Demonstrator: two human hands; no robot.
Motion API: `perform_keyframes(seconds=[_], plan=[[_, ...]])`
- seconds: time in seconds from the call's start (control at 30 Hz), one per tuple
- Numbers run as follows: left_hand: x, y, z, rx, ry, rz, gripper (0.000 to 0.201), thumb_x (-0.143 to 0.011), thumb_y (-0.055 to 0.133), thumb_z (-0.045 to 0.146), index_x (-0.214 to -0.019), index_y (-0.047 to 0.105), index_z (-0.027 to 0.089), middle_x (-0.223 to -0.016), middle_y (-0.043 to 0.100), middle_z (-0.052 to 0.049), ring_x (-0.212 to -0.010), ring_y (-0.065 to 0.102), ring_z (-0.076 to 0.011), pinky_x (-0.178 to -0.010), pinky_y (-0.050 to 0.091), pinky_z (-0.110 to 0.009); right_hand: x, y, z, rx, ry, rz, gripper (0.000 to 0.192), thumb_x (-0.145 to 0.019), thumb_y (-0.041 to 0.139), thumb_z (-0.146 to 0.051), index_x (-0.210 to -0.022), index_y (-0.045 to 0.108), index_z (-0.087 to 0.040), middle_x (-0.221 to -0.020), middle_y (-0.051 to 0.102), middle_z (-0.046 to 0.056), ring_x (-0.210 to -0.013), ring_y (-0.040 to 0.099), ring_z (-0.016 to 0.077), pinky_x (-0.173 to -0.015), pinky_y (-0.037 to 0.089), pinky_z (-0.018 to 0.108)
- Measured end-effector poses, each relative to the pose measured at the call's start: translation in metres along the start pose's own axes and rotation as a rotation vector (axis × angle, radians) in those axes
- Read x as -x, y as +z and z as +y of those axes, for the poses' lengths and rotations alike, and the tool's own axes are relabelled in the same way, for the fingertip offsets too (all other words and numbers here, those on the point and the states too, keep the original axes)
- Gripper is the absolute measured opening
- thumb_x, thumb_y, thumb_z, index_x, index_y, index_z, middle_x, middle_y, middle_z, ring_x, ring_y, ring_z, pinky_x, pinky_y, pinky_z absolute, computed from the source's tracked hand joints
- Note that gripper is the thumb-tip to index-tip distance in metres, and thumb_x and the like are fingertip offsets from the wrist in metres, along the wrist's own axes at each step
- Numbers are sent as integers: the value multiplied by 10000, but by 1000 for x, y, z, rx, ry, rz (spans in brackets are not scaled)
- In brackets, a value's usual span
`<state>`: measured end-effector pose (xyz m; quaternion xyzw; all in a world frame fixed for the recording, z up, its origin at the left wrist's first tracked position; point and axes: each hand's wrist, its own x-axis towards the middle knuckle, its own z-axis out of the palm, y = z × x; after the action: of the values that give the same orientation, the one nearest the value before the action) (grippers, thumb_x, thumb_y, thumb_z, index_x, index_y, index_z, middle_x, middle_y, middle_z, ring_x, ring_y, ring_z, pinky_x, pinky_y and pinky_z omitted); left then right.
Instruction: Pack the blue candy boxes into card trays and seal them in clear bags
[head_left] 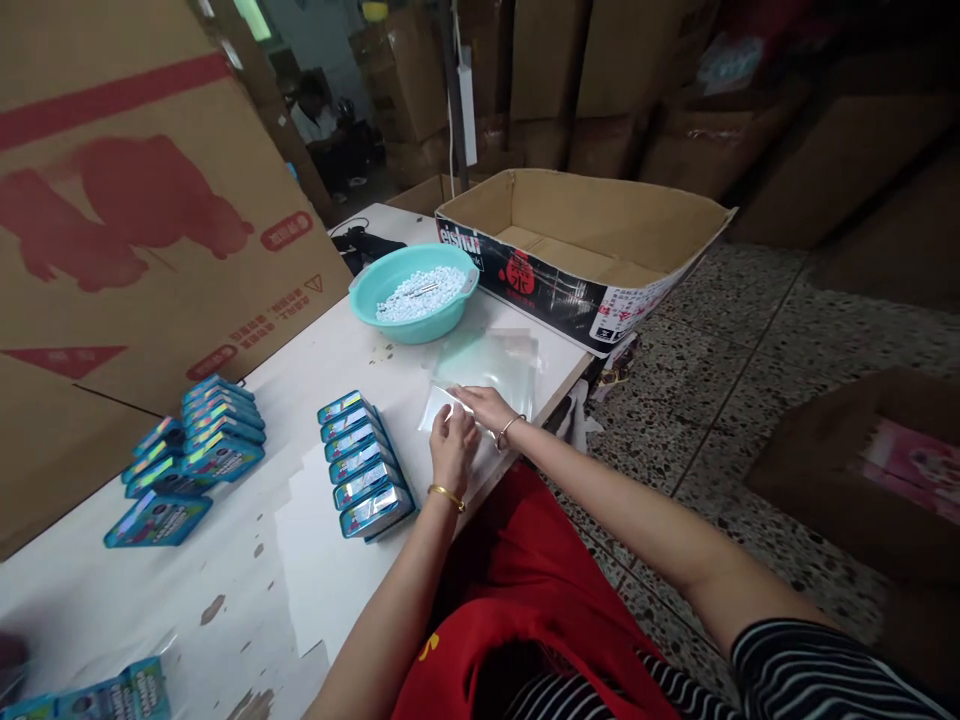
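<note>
Landmark: the row of blue card packs [365,465] standing on edge on the white worktop [247,580], six by count.

Just right of the row, both hands work at the near end of a stack of clear plastic bags [487,365]. The left hand [452,447] has its fingers drawn together, pinching the near edge of the top bag. The right hand [486,405] lies flat with fingers extended, pressing on the same bag. Each wrist carries a bracelet.

Handling judgement: the bags are thin film, very light, limp and slick; sheets are likely to cling together. Best taken at the open edge or a corner, with one hand holding the stack down. The number of bags cannot be read, as the film is transparent.

Left of the row lies a second group of the same packs [199,440], roughly ten, partly stacked; a few more sit at the near left corner [112,695].

Beyond the row stands one teal bowl [414,290] filled with small white pieces, too many and too small to count. Behind the bowl rests one open cardboard box [592,250]. Left of the row, a large printed carton [135,220] leans at the worktop edge
</note>
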<state>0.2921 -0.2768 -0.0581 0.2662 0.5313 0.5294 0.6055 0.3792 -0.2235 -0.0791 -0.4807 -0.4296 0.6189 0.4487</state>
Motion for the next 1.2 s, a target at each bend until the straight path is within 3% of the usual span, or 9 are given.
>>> perform_keyframes(seconds=[0.13, 0.3, 0.47, 0.57, 0.73, 0.83, 0.93, 1.07, 1.2], plan=[[-1, 13, 5, -33, 23, -26, 584, -683, 714, 543, -1056, 569, 118, -1040, 626, -124, -902, 644, -212, -718, 522, -274, 19, 6, -5, -71, 72, 5, 457, -908, 446, -460, -1200, 614, -151, -1090, 660, 86, -1042, 609, 230, -945, 489, 406], [-1, 1, 7, 38, -49, 42, 594, -602, 778, 346, -1091, 533, 114, -1037, 620, -119, -816, 636, -173, -650, 487, -235, 38, -10, 19, 198, -159, -157, 518, -883, 460, -344, -1365, 462, -153, -1450, 369, 84, -1369, 303, 220, -1163, 220, 432], [7, -19, 3, -196, 19, -5, 404, -561, 768, 325, -851, 594, 104, -755, 602, -30, -677, 584, -126, -618, 456, -213, 59, -18, 39, 616, -436, -323, 761, -783, 561, -280, -1444, 280, -27, -1502, 206, 189, -1423, 125, 264, -1177, 162, 478], [15, -30, -3, -323, -9, 27, 409, -572, 744, 398, -814, 589, 107, -675, 594, -27, -612, 582, -146, -597, 474, -255, 71, -14, 43, 733, -569, -269, 788, -781, 576, -276, -1443, 249, -4, -1500, 181, 227, -1420, 131, 286, -1161, 218, 502], [12, -40, -10, -452, 92, 49, 413, -604, 705, 496, -610, 512, 131, -537, 513, -2, -501, 479, -112, -496, 389, -224, 82, -11, 44, 788, -700, -182, 515, -842, 523, -276, -1280, 478, -8, -1374, 420, 237, -1365, 296, 284, -1147, 288, 462], [4, -38, -6, -559, 214, 41, 463, -632, 702, 514, -526, 445, 145, -489, 427, 27, -479, 373, -81, -471, 297, -209, 78, -13, 36, 594, -596, -157, 414, -858, 515, -318, -1187, 546, -68, -1243, 547, 191, -1223, 482, 262, -1070, 389, 428], [1, -36, 2, -624, 278, -94, 472, -729, 623, 538, -540, 427, 153, -512, 398, 33, -510, 354, -87, -514, 297, -224, 69, -21, 25, 276, -318, -265, 348, -814, 569, -436, -950, 597, -117, -979, 646, 109, -942, 608, 215, -875, 488, 375], [2, -32, 11, -688, 379, -262, 431, -806, 564, 504, -585, 452, 152, -621, 425, 15, -616, 397, -110, -605, 332, -240, 59, -30, 17, 111, -67, -335, 364, -688, 650, -450, -846, 576, -130, -817, 617, 32, -767, 567, 146, -737, 456, 294], [1, -25, 14, -777, 455, -366, 394, -833, 545, 457, -596, 509, 144, -731, 479, -18, -729, 462, -133, -712, 371, -261, 58, -30, 19, 189, -61, -290, 267, -663, 623, -369, -786, 557, -142, -752, 565, -6, -714, 506, 122, -701, 414, 270]])
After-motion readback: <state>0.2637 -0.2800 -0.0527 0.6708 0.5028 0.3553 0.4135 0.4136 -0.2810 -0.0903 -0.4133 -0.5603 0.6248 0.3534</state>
